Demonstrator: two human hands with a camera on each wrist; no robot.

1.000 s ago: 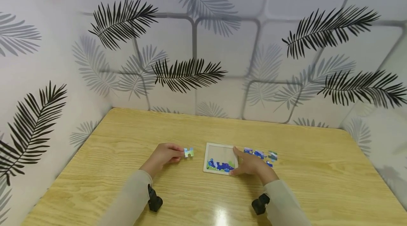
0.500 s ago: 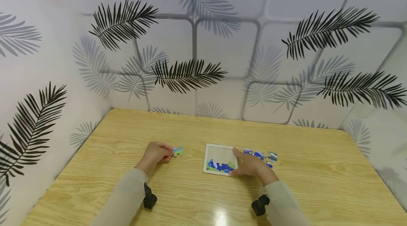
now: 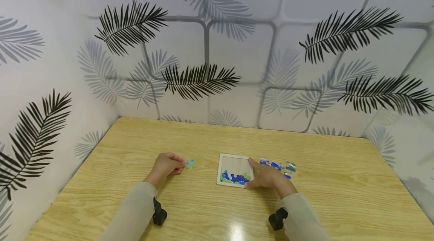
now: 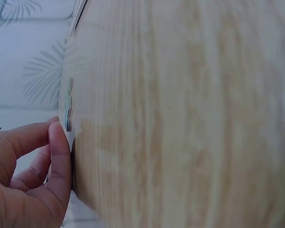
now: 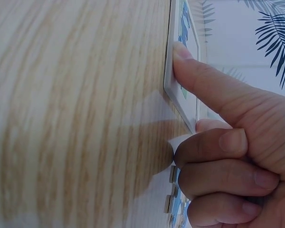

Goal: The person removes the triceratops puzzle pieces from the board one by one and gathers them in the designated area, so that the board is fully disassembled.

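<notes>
At the left of the head view, my left hand (image 3: 168, 164) pinches the edge of a small blue-and-green jigsaw piece (image 3: 190, 164) between thumb and fingertips, low over the table. In the left wrist view the jigsaw piece (image 4: 69, 105) is seen edge-on beside the fingertips; their exact contact is hard to make out. My right hand (image 3: 268, 175) holds the right side of a square puzzle tray (image 3: 218, 169), its thumb on the lower right border and the index finger at the upper right. Joined pieces with a blue figure fill the tray's lower part; bare board shows above.
Several loose jigsaw pieces (image 3: 276, 164) lie just right of the tray, some partly behind my right hand. The wooden table (image 3: 339, 180) runs back to a wall (image 3: 237, 101) with leaf patterns. Each wrist carries a black camera (image 3: 159, 212).
My left hand has drawn left, away from the tray, with the jigsaw piece. The piece now lies flatter and looks turned. My right hand and the tray have stayed in place.
</notes>
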